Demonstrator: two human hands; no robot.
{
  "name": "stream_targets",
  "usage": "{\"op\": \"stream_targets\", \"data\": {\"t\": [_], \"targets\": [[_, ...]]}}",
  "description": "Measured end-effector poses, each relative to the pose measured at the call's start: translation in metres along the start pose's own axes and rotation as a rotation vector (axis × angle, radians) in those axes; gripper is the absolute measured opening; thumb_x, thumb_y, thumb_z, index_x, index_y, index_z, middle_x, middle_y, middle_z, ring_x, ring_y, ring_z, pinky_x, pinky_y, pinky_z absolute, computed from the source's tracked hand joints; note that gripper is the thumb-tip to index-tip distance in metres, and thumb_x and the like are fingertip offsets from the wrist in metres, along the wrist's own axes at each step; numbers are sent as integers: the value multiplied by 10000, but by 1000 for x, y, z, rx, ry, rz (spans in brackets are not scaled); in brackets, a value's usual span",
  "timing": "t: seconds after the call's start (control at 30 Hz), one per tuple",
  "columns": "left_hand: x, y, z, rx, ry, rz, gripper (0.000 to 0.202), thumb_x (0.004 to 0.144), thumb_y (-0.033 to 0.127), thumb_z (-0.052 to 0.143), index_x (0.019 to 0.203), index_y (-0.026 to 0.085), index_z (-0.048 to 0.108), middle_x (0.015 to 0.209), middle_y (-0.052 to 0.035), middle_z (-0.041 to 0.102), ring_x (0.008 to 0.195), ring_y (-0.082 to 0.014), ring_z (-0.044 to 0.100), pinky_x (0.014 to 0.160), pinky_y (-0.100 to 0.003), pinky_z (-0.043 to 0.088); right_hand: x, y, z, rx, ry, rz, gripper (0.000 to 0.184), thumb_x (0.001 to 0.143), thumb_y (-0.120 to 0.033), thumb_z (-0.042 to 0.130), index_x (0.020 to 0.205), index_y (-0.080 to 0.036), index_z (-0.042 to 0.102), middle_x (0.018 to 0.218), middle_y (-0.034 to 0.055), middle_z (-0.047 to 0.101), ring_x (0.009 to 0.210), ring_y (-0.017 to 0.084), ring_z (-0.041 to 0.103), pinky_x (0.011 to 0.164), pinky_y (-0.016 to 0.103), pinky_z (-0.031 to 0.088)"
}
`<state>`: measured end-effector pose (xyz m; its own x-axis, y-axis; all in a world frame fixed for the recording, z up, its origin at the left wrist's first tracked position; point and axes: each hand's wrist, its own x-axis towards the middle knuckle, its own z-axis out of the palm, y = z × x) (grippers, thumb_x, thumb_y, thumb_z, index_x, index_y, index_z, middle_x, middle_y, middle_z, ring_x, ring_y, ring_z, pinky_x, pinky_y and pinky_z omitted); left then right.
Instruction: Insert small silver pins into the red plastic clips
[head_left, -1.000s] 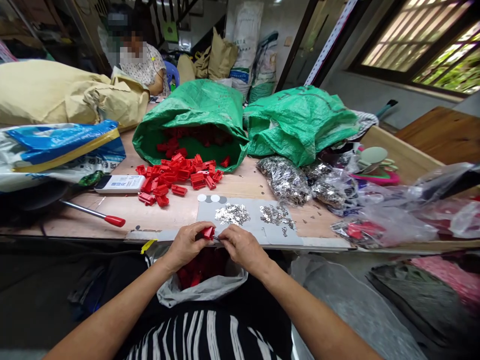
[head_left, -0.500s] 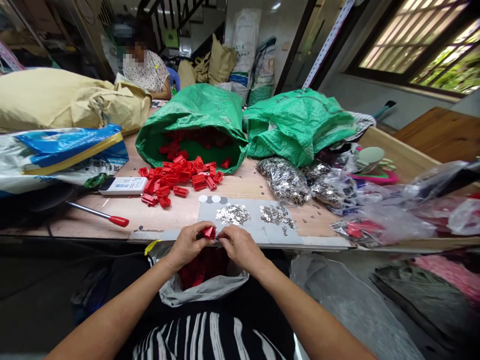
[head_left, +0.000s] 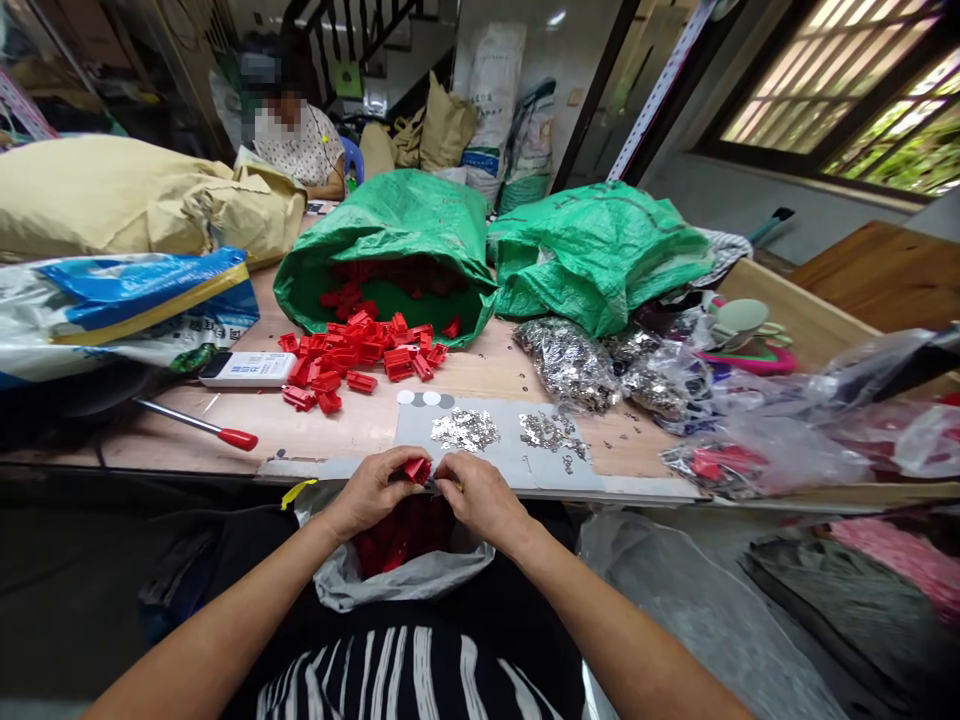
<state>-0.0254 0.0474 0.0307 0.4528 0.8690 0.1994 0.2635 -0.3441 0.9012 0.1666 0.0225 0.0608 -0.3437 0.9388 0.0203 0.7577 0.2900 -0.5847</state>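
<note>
Our left hand (head_left: pixel 371 492) pinches one red plastic clip (head_left: pixel 417 469) at the table (head_left: pixel 360 425) edge, right hand (head_left: pixel 480 495) fingers closed on something tiny against it; lap bag (head_left: pixel 409 560) partly filled, loose clip pile (head_left: pixel 352 358) still large: well short, we judge.

Latticed window (head_left: pixel 847 90) upper right, daylight; wooden table (head_left: pixel 352 420); stair railing (head_left: pixel 352 20) behind.

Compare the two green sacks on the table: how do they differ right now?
The left green sack lies with its mouth open toward the person, red plastic parts showing inside and spilling onto the table. The right green sack is folded over, its contents hidden, and looks flatter and more crumpled. Shiny metal bits in clear bags lie before it instead. Both are the same green woven material, side by side.
</note>
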Motion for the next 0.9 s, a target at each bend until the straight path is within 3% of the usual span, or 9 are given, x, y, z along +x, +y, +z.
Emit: {"op": "stream_targets", "data": {"t": [0.2,0.4,0.57,0.67,0.77,0.83,0.9], "targets": [[1,-2,0,30,-22,-17,296,745,168,638,1034,226,651,937,-30,702,855,-186,631,807,-300,469,2,-2,-2,-3,-45,-2,72,843,-144,549,871,-189,598,860,22,604,825,148,559,723,247,389],[1,1,0,70,-53,-14,343,759,133,613,1088,228,626,1019,-41,702,933,-195,633,865,-327,469,2,-14,3,-134,-60,90,123,866,-168,492,931,-199,591,890,39,597,835,169,569,713,264,385],[2,4,4,59,-13,-9,435,737,90,617,1140,255,620,1086,-45,695,1003,-211,627,912,-337,447,1,-20,9,-176,-40,127,195,870,-156,455,1013,-214,576,926,52,597,848,185,581,715,276,405],[0,10,8,23,49,-59,364,706,100,656,1039,246,657,1018,-36,703,963,-212,624,895,-333,439,-4,-18,11,-169,-22,96,183,882,-173,448,1025,-198,561,930,64,599,847,193,585,714,285,418],[-6,21,13,-161,183,-183,233,685,157,706,899,220,639,864,-5,681,818,-178,617,793,-296,461,-12,-11,8,-14,44,-8,172,907,-186,428,1037,-200,539,957,61,606,878,182,579,751,285,427],[-11,32,15,-459,263,-290,250,709,200,708,928,222,588,824,18,667,759,-146,619,742,-265,472,-18,-8,4,144,127,-80,166,925,-200,408,1045,-206,523,980,57,608,895,167,569,783,281,426],[-16,41,15,-809,278,-386,239,754,219,683,955,220,553,822,15,683,780,-138,648,785,-266,482,-23,-8,-1,275,160,-105,157,937,-213,392,1048,-207,503,921,39,614,825,147,567,758,267,427]]}}
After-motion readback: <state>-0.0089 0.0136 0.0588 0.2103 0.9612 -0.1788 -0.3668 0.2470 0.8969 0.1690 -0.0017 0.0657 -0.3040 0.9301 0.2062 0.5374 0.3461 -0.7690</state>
